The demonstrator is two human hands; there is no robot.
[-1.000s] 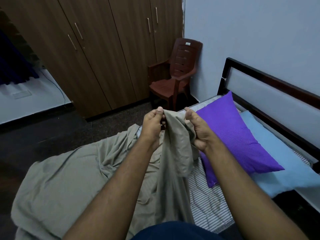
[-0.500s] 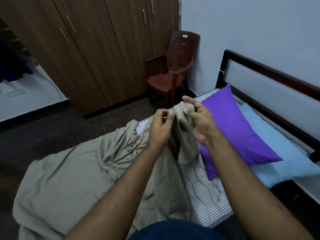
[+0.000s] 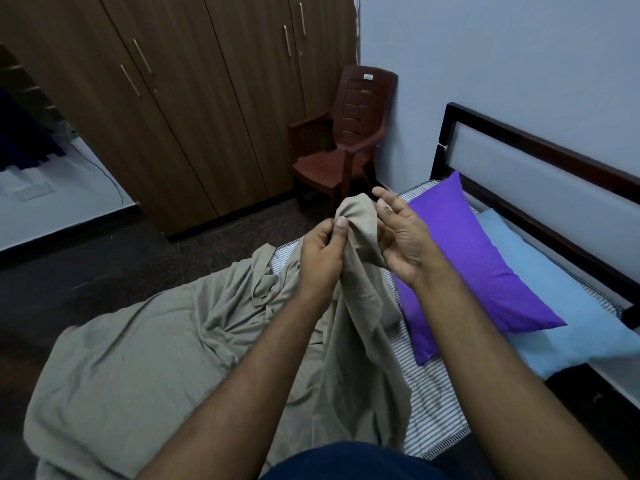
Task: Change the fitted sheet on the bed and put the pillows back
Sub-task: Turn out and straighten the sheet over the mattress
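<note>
I have the khaki fitted sheet (image 3: pixel 145 348) only partly dealt with: most of it lies bunched and wrinkled over the near and left part of the bed, and one gathered corner is lifted up in front of me, about over the middle of the bed. My left hand (image 3: pixel 320 252) pinches that corner, thumb pressed against the curled fingers with cloth between them. My right hand (image 3: pixel 403 237) sits just beside the same corner on its right, fingers spread and mostly straight, the palm side touching the fabric but not clamped on it. I judge I am sorting out which corner this is before stretching it over the mattress. To the right of the sheet the striped mattress (image 3: pixel 429 407) is bare, so no corner looks tucked on that side, and I cannot tell about the near or left corners under the heap. The purple pillow (image 3: pixel 474 258) leans on the light blue pillow (image 3: pixel 554 306) at the far right, against the dark headboard (image 3: pixel 540 174); both sit on the bare mattress and will likely have to come off, or be shifted, before the sheet can cover that end. So fitting all corners, smoothing, and replacing the pillows remain. Beyond the bed stand a brown plastic chair (image 3: pixel 346 140) in the corner and a wooden wardrobe (image 3: pixel 194 98) along the far left wall.
</note>
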